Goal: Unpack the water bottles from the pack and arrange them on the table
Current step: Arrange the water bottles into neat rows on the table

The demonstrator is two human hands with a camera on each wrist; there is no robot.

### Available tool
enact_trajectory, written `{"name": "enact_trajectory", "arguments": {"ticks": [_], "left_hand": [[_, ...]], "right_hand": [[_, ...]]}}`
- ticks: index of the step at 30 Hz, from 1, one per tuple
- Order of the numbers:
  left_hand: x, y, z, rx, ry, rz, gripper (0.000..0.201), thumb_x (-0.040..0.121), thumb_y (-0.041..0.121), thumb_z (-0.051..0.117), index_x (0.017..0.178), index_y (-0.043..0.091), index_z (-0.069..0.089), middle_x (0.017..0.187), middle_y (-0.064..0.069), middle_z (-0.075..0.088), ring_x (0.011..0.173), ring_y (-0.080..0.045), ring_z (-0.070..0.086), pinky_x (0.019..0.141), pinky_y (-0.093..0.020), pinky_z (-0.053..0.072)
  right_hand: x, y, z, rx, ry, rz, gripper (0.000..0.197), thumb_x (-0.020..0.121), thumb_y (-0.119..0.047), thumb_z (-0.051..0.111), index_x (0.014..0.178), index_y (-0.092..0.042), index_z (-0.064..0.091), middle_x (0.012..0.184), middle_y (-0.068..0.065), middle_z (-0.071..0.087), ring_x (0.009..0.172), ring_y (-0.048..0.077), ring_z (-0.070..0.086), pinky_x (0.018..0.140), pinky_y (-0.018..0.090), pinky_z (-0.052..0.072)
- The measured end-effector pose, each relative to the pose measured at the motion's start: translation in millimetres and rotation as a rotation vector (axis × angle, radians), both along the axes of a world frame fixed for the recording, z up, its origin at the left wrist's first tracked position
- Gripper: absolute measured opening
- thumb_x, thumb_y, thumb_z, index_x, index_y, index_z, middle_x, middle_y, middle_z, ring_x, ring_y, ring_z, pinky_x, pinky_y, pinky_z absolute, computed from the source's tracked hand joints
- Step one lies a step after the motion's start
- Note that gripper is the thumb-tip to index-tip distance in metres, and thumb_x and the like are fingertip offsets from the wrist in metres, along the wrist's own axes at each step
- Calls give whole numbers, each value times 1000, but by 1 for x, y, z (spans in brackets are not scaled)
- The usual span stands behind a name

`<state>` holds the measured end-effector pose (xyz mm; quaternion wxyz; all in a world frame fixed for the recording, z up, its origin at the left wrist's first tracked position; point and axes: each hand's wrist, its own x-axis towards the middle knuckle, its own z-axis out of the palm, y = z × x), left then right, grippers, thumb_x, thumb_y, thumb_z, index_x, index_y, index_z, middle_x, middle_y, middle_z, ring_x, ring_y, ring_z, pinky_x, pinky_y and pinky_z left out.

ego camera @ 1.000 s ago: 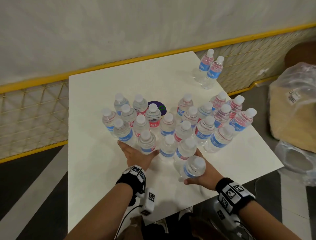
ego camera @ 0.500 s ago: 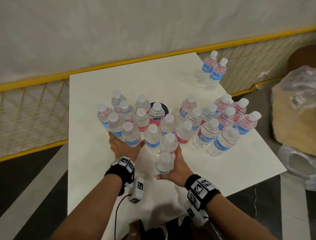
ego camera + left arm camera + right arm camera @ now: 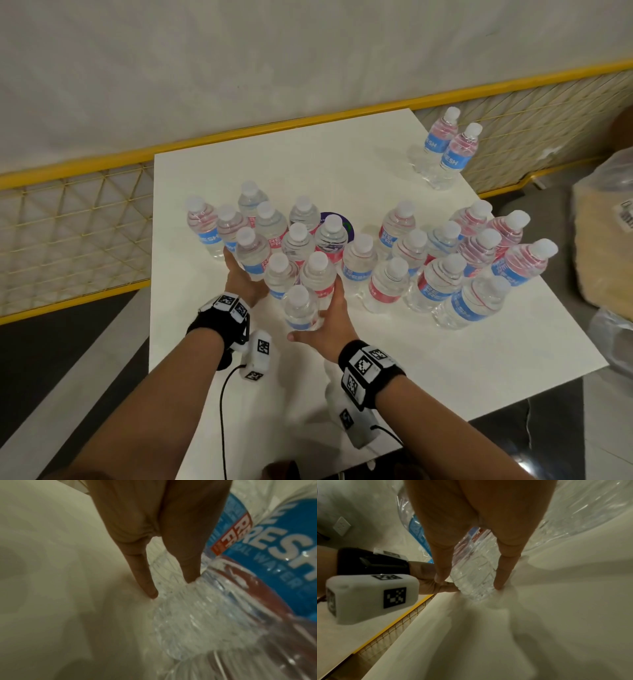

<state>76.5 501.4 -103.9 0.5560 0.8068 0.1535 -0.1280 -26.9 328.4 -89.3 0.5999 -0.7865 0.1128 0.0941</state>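
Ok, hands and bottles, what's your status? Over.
Left hand open, pressing the clear plastic water bottle cluster. Right hand gripping the nearest bottle, upright on the white table. Nothing blocking.

The fingers of the left hand [image 3: 239,279] are hidden behind the bottles [image 3: 253,255] in the middle of the head view. At the right edge, a plastic bag [image 3: 606,236] is cut off. In the left wrist view, the bottle label [image 3: 281,545] runs off the right edge.
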Motion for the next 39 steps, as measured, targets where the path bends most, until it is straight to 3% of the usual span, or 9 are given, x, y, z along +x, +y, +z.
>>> {"name": "enact_trajectory", "arguments": {"ticks": [5, 10, 16, 20, 23, 26, 30, 34, 39], "left_hand": [[1, 21, 14, -90, 194, 190, 96, 77, -14, 63, 146, 26, 10, 128, -19, 41, 100, -33, 50, 69, -42, 52], [22, 46, 15, 79, 52, 192, 120, 66, -4, 72, 147, 28, -11, 123, -10, 50, 115, -31, 53, 96, -47, 45], [51, 42, 23, 136, -45, 25, 109, 77, -5, 69, 150, 21, -8, 125, -5, 50, 109, -24, 53, 100, -48, 42], [55, 40, 19, 96, -36, 44, 113, 76, -4, 71, 150, 30, -8, 135, -21, 45, 123, -33, 49, 101, -56, 41], [41, 40, 12, 173, -26, 36, 106, 79, -2, 69, 151, 30, -2, 134, -24, 45, 114, -34, 54, 92, -48, 47], [4, 25, 11, 200, -11, 113, 86, 82, 0, 62, 150, 20, 14, 138, -26, 37, 101, -30, 51, 74, -32, 45], [-48, -7, -2, 317, -53, 83, 80, 79, -4, 60, 147, 6, 19, 133, -25, 35, 115, -39, 48, 97, -43, 41], [-76, -40, -6, 200, 40, 303, 67, 85, -6, 53, 144, 4, 24, 138, -23, 38, 123, -39, 47, 104, -43, 38], [-92, -80, -8, 0, 171, 465, 58, 85, 5, 51, 138, -2, 31, 143, -27, 35, 125, -43, 43, 107, -44, 35]], "right_hand": [[-1, 3, 1, 12, -26, 2, 141, 39, -37, 91, 145, -40, -1, 149, -8, 26, 139, 15, 29, 110, 48, 36], [2, 7, -5, 4, -19, -20, 141, 41, -32, 93, 146, -37, -1, 149, -2, 23, 138, 16, 31, 111, 40, 35], [11, 20, -4, -30, -6, -50, 141, 45, -26, 93, 147, -26, -3, 148, 2, 20, 136, 16, 29, 105, 24, 28], [19, 26, 2, -67, 21, -55, 142, 48, -25, 93, 148, -21, -8, 148, 2, 14, 138, 14, 23, 103, 17, 22], [19, 25, 4, -77, 31, -18, 142, 51, -27, 92, 148, -20, -12, 151, 1, 11, 141, 16, 18, 110, 23, 21], [8, 11, 5, -15, 76, 18, 144, 50, -33, 90, 148, -27, -16, 153, -8, 7, 144, 17, 16, 116, 44, 26], [-17, -34, 14, 98, 230, 61, 108, 68, -19, 83, 149, -28, 11, 137, -4, 30, 126, 20, 43, 102, 37, 45], [-47, -91, 10, -33, 317, 31, 54, 76, -25, 78, 122, -21, 50, 100, -1, 61, 80, 11, 61, 68, 19, 50], [-73, -175, 10, 39, 504, -252, 19, 80, -8, 73, 80, -10, 54, 63, 10, 58, 46, 16, 57, 49, 23, 42]]}}
